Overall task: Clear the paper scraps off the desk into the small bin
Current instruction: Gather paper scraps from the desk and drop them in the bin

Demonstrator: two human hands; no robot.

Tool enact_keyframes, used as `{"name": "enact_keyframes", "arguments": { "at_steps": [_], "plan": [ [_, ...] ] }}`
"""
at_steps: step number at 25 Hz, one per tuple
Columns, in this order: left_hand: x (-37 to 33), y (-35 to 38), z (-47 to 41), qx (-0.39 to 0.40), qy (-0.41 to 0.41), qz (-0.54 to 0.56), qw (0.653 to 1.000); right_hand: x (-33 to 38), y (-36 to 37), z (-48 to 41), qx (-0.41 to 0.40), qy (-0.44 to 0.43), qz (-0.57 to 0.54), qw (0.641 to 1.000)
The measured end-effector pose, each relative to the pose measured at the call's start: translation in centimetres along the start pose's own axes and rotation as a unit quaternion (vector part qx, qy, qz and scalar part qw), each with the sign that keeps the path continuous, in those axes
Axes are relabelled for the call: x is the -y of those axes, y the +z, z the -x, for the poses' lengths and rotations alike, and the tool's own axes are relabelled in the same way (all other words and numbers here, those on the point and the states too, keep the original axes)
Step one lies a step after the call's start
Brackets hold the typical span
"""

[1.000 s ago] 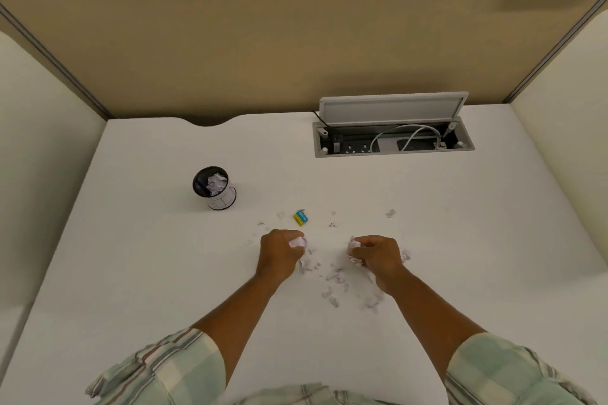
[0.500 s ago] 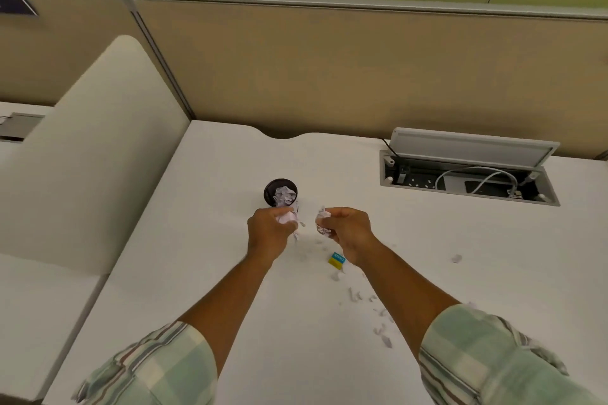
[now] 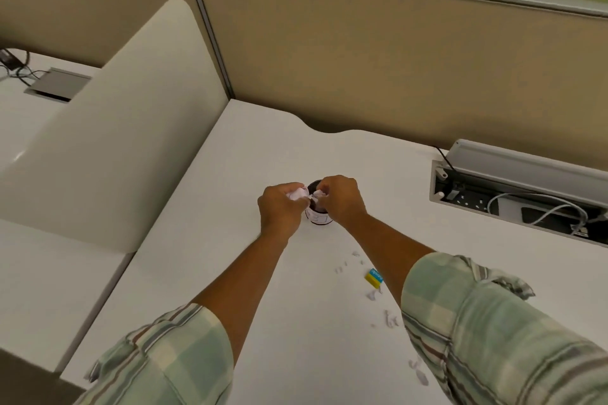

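Both hands (image 3: 312, 204) over small bin (image 3: 318, 217), clutching scraps (image 3: 297, 196)

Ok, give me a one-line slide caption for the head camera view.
Both hands, left hand and right hand, bring crumpled paper scraps over the small bin; more loose scraps lie on the desk.

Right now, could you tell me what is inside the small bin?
Crumpled white paper shows at the mouth of the bin, between the left hand and right hand. The hands cover most of the opening, so the rest is hidden.
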State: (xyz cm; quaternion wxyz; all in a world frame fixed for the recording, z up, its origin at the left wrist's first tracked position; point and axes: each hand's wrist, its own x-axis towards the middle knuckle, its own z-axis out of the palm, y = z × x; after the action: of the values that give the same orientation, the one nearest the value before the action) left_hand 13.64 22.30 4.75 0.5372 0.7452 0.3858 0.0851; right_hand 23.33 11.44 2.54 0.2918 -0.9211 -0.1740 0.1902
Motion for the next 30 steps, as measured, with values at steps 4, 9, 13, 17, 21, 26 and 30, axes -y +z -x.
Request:
{"name": "enact_keyframes", "arguments": {
  "at_steps": [4, 9, 13, 17, 21, 26, 30],
  "plan": [
    [1.0, -0.6, -0.8, -0.005, -0.007, 0.001, 1.0, 0.4, 0.5, -0.3, 0.057, -0.052, 0.071, 0.995],
    [0.3, 0.2, -0.9, -0.003, 0.007, -0.002, 1.0, -0.7, -1.0, -0.3, -0.011, -0.031, 0.042, 0.999],
    [-1.6, 2.3, -1.1, 0.005, 0.058, -0.051, 0.997, -2.9, -2.7, 1.6, -0.103, 0.001, -0.033, 0.994],
    [-2.3, 4.7, -1.4, 0.047, 0.161, -0.192, 0.967, -6.0, -3.3, 4.4, -0.111, -0.003, -0.046, 0.993],
    [-1.5, 5.9, -2.1, 0.122, 0.203, -0.377, 0.895, -8.2, -2.9, 6.1, -0.1, 0.014, -0.064, 0.993],
    [-0.9, 5.7, -2.3, 0.111, 0.215, -0.436, 0.867, -8.9, -2.7, 6.8, -0.1, 0.014, -0.072, 0.992],
    [-0.8, 4.6, -2.4, 0.124, 0.19, -0.37, 0.901, -9.0, -2.4, 7.1, -0.102, 0.011, -0.083, 0.991]
  ]
}}
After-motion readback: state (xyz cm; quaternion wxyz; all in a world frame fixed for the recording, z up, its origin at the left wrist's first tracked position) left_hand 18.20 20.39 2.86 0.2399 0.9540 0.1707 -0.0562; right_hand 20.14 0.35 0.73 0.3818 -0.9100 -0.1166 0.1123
